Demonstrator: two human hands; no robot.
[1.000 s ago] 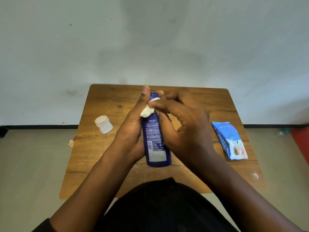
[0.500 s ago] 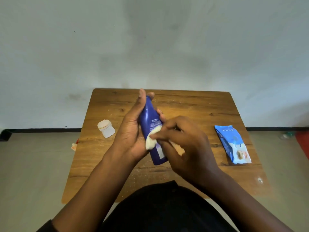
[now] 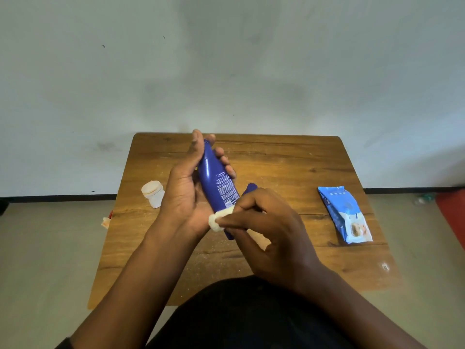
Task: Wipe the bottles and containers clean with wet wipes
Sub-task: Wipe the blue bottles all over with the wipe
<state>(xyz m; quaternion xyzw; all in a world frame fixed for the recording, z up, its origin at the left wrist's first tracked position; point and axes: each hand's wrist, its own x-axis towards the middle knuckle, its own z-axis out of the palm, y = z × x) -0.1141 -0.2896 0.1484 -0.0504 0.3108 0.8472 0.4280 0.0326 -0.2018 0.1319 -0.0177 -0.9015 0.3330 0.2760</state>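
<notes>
1. Blue bottle (image 3: 218,187), head view: it is held tilted above the middle of the table (image 3: 289,162), cap end far, base end near. The left hand (image 3: 186,195) grasps it, palm along its left side and fingers (image 3: 227,167) curled round the far side.
2. The right hand (image 3: 271,227) pinches a bunched white wet wipe (image 3: 218,221) in clenched fingers and presses it against the bottle near its base.
3. Step in hand, as I judge it: wiping the lower body of this bottle. The next move likely calls for turning the bottle in the left hand to reach unwiped faces, keeping the slick plastic firmly held.
4. A small white jar (image 3: 153,193) lies on the table to the left, apparently unwiped; the wipe packet (image 3: 344,215) lies to the right, well apart.
5. Against the frame 1 second ago: the wipe was up at the cap end, and has since travelled down to the base; the bottle now leans more to the left.
</notes>
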